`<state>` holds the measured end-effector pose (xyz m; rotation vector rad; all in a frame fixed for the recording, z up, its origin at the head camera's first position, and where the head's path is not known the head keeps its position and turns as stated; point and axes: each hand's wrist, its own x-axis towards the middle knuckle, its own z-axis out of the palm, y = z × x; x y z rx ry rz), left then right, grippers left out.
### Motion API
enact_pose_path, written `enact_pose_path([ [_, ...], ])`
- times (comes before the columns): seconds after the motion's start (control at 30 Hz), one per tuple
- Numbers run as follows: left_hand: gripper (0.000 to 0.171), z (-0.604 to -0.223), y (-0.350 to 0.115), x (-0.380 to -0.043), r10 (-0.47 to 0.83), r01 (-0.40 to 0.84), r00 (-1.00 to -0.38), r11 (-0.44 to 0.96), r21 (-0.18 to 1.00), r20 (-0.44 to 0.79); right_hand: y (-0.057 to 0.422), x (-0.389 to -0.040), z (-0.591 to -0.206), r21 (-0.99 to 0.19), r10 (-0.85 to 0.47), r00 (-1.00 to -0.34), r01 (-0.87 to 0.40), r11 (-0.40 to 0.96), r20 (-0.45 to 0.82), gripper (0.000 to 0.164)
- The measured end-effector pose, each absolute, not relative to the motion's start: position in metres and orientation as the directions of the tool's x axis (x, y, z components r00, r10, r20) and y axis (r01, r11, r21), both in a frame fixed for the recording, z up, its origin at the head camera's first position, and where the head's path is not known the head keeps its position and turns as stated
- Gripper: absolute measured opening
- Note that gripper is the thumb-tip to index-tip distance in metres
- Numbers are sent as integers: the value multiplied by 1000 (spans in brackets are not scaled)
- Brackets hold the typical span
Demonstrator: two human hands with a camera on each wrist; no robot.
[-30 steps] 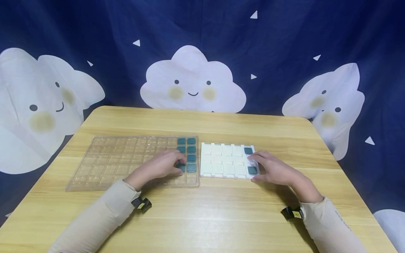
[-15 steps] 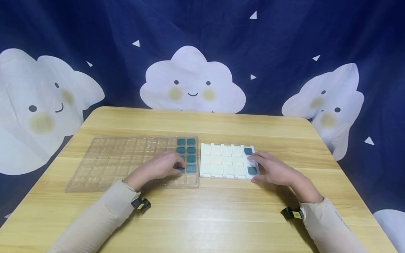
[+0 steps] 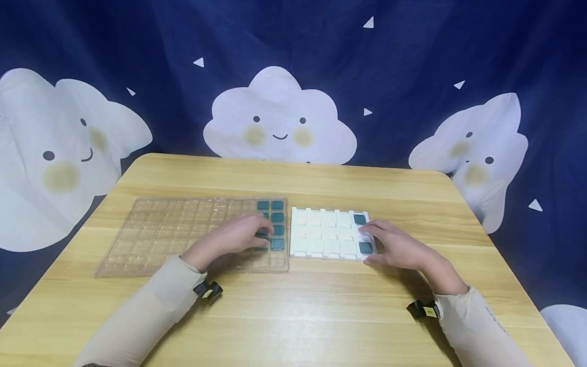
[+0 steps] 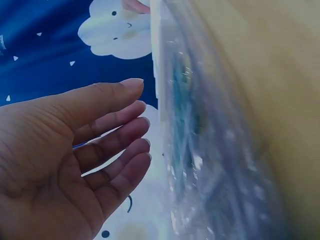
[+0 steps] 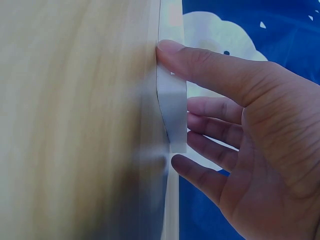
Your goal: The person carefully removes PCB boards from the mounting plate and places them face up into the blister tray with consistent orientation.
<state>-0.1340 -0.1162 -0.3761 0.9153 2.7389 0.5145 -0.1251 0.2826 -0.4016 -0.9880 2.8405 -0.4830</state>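
Observation:
My left hand (image 3: 240, 233) is over the right part of a clear plastic blister tray (image 3: 169, 219), fingertips close above its green square chips (image 3: 277, 217). In the left wrist view its thumb and fingers are apart with nothing between them, and the tray shows edge-on beside them. Those chips fill two columns at the tray's right end; my fingers partly hide the left column. My right hand (image 3: 399, 244) holds a white compartment tray (image 3: 314, 233) at its right end, thumb (image 5: 172, 55) on the near edge. Two green chips (image 3: 359, 219) lie in that tray's rightmost column.
Both trays lie side by side on a wooden table (image 3: 293, 316), a narrow gap between them. The blister tray's other pockets and the white tray's left columns show no chips. A dark blue curtain (image 3: 174, 112) with white clouds hangs behind the table.
My left hand has shifted slightly right, and its thumb and fingertips have spread apart over the left chip column. My right hand and the white tray have stayed put.

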Motion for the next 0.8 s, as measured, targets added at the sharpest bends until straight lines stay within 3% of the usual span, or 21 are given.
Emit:
enact_pose_path([
  [0.53,33,-360,-80,-153,662,616,-749,687,385,16,283,-126,-401,-325,-622,-782,-594,736,20,72],
  [0.8,36,-356,-58,-164,675,613,-738,682,399,-20,283,-125,-402,-319,-623,-782,-596,737,22,71],
])
